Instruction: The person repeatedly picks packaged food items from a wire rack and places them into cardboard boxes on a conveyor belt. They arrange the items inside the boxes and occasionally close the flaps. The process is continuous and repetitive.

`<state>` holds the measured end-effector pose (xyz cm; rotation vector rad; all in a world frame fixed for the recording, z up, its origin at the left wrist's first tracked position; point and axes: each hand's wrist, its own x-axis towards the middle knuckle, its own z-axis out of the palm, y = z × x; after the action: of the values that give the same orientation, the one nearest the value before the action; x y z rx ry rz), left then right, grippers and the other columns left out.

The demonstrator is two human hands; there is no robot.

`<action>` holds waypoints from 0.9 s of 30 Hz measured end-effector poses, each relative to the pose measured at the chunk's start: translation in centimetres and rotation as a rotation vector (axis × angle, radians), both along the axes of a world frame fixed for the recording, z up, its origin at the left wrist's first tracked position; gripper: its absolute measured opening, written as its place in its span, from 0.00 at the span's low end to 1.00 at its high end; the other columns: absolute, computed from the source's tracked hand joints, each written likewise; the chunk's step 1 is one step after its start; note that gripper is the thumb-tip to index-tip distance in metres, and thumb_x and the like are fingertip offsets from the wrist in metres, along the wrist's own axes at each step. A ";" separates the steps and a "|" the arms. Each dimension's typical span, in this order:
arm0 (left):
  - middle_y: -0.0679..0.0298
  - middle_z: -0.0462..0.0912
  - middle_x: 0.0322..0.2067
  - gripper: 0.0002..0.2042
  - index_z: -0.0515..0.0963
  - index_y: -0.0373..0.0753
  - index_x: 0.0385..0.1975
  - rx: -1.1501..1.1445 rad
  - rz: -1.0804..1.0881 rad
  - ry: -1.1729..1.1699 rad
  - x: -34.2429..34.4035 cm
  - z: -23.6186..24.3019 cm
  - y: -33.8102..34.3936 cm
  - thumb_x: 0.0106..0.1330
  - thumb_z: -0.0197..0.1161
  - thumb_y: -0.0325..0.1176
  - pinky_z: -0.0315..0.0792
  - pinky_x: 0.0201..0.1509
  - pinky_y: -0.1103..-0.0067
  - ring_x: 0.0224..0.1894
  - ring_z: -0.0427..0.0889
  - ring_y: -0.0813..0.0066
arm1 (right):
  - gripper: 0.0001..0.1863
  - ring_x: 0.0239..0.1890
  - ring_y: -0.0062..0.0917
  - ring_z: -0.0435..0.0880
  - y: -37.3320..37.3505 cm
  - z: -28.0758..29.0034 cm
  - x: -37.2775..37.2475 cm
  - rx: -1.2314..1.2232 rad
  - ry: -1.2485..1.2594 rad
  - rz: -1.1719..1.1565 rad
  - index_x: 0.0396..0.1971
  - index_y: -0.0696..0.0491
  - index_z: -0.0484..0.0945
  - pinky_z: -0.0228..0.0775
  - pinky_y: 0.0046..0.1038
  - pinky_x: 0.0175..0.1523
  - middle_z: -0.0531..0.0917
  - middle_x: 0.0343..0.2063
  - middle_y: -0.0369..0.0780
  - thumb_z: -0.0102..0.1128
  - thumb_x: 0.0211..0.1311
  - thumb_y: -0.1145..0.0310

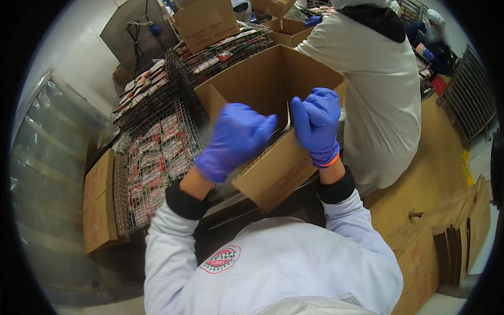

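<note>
An open cardboard box [252, 79] stands right in front of me, its near flap [278, 170] folded outward toward my body. My left hand [233, 139], in a blue glove, is closed over the box's left near side, slightly smeared by motion, with the thumb side toward the right. Closed as well, my right hand [317, 123] is at the box's right near corner, its fingers curled in. A thin white strip or edge shows between the two hands. Whatever either hand grips is hidden by the fingers.
Wire baskets [181, 126] of colourful packets stand at the left, beside flat cardboard [100, 202]. Another carton [205, 23] sits on a basket behind. A co-worker in white [375, 94] is close at the right. Folded cartons [420, 252] are stacked at the lower right.
</note>
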<state>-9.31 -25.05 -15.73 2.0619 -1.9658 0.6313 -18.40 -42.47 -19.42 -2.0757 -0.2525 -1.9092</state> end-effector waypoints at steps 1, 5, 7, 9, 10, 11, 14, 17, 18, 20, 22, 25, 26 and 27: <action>0.54 0.79 0.23 0.05 0.81 0.40 0.25 0.183 0.016 0.115 0.4 -1.8 -2.0 0.59 0.61 0.33 0.76 0.37 0.66 0.25 0.79 0.57 | 0.15 0.18 0.31 0.68 0.4 0.1 -0.4 -0.028 0.041 0.018 0.11 0.47 0.71 0.62 0.34 0.36 0.68 0.11 0.34 0.65 0.52 0.72; 0.54 0.82 0.30 0.06 0.81 0.41 0.30 0.057 -0.191 0.495 2.4 -11.9 -3.6 0.58 0.62 0.35 0.75 0.37 0.65 0.31 0.81 0.53 | 0.12 0.20 0.32 0.68 1.8 0.5 -1.8 -0.101 0.183 0.056 0.13 0.49 0.72 0.62 0.34 0.40 0.69 0.13 0.36 0.63 0.52 0.72; 0.55 0.81 0.32 0.07 0.80 0.42 0.33 -0.057 -0.355 0.249 3.7 -10.0 -7.3 0.57 0.63 0.35 0.75 0.39 0.66 0.33 0.81 0.54 | 0.06 0.26 0.34 0.72 0.8 -0.4 -2.3 -0.061 0.287 0.030 0.18 0.52 0.77 0.65 0.36 0.48 0.72 0.17 0.38 0.59 0.52 0.73; 0.57 0.79 0.31 0.08 0.78 0.42 0.33 -0.284 -0.227 0.051 2.1 -3.9 -11.9 0.58 0.63 0.37 0.74 0.38 0.64 0.35 0.80 0.55 | 0.02 0.25 0.35 0.70 1.7 -0.9 -2.0 -0.036 0.163 0.101 0.19 0.51 0.77 0.64 0.36 0.48 0.71 0.17 0.37 0.60 0.46 0.71; 0.57 0.79 0.31 0.08 0.77 0.42 0.33 -0.396 -0.142 -0.035 1.3 -0.6 -14.0 0.58 0.63 0.38 0.73 0.38 0.63 0.36 0.79 0.55 | 0.07 0.22 0.34 0.68 2.3 -0.8 -2.0 -0.062 0.180 0.103 0.15 0.49 0.75 0.62 0.35 0.43 0.69 0.15 0.36 0.62 0.48 0.69; 0.58 0.77 0.28 0.09 0.77 0.41 0.34 -0.474 -0.270 -0.048 2.4 -0.5 -15.0 0.59 0.62 0.37 0.71 0.36 0.63 0.33 0.78 0.55 | 0.11 0.19 0.32 0.67 2.7 -0.5 -1.9 -0.090 0.192 0.114 0.12 0.47 0.73 0.60 0.33 0.39 0.67 0.12 0.35 0.64 0.50 0.68; 0.57 0.74 0.26 0.11 0.77 0.42 0.39 -0.272 -0.371 -0.167 5.2 -1.2 -13.1 0.58 0.60 0.35 0.67 0.33 0.63 0.30 0.75 0.55 | 0.12 0.19 0.31 0.68 1.9 -0.7 -1.9 -0.144 0.145 0.080 0.12 0.46 0.74 0.59 0.34 0.39 0.67 0.12 0.34 0.64 0.51 0.67; 0.59 0.78 0.29 0.06 0.78 0.44 0.32 -0.164 -0.204 0.108 4.2 -5.6 -5.8 0.62 0.56 0.36 0.71 0.41 0.63 0.34 0.78 0.56 | 0.13 0.19 0.31 0.68 2.3 -0.5 -1.1 -0.092 0.210 0.116 0.13 0.46 0.74 0.60 0.34 0.39 0.67 0.13 0.35 0.62 0.55 0.65; 0.58 0.79 0.30 0.06 0.79 0.44 0.33 -0.116 -0.135 0.070 5.1 -5.3 -4.9 0.62 0.57 0.35 0.72 0.41 0.64 0.35 0.79 0.55 | 0.14 0.19 0.33 0.69 2.7 -0.4 -0.4 -0.079 0.218 0.116 0.12 0.46 0.75 0.60 0.35 0.36 0.69 0.12 0.36 0.61 0.57 0.63; 0.57 0.80 0.33 0.06 0.80 0.43 0.33 -0.030 0.016 -0.002 7.9 -4.3 -3.2 0.61 0.58 0.35 0.74 0.42 0.64 0.38 0.80 0.54 | 0.19 0.17 0.36 0.72 3.2 0.5 3.3 -0.061 0.240 0.128 0.11 0.47 0.76 0.61 0.38 0.32 0.72 0.12 0.39 0.57 0.62 0.58; 0.57 0.82 0.36 0.07 0.81 0.43 0.34 0.036 0.165 -0.069 11.5 -2.3 -1.7 0.61 0.58 0.35 0.76 0.42 0.65 0.40 0.81 0.53 | 0.20 0.19 0.38 0.75 2.8 1.0 5.9 -0.120 0.437 0.119 0.15 0.49 0.79 0.63 0.39 0.30 0.76 0.14 0.42 0.55 0.65 0.55; 0.47 0.81 0.30 0.14 0.80 0.34 0.32 -0.338 0.491 0.116 19.6 3.1 2.7 0.69 0.54 0.40 0.72 0.39 0.63 0.36 0.80 0.48 | 0.22 0.23 0.40 0.78 3.2 -1.4 8.9 -0.234 0.873 0.138 0.23 0.52 0.83 0.65 0.41 0.32 0.81 0.20 0.44 0.51 0.68 0.52; 0.49 0.81 0.28 0.12 0.80 0.36 0.30 -0.139 0.686 -0.035 25.2 2.8 7.9 0.68 0.54 0.37 0.73 0.37 0.64 0.33 0.81 0.51 | 0.23 0.23 0.40 0.78 5.1 -2.7 9.9 -0.259 0.919 0.222 0.22 0.52 0.82 0.65 0.43 0.31 0.81 0.20 0.45 0.49 0.69 0.51; 0.50 0.81 0.30 0.10 0.80 0.36 0.32 -0.032 0.557 0.261 24.8 1.4 6.9 0.67 0.54 0.35 0.74 0.39 0.67 0.34 0.81 0.53 | 0.25 0.23 0.41 0.78 4.5 -4.7 10.4 -0.259 1.011 0.229 0.21 0.53 0.82 0.66 0.44 0.31 0.81 0.21 0.45 0.48 0.70 0.51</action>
<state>15.52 -18.17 -14.35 2.5322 -1.2323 0.4486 -8.02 -37.94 -24.11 -2.7270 -0.4655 -0.5616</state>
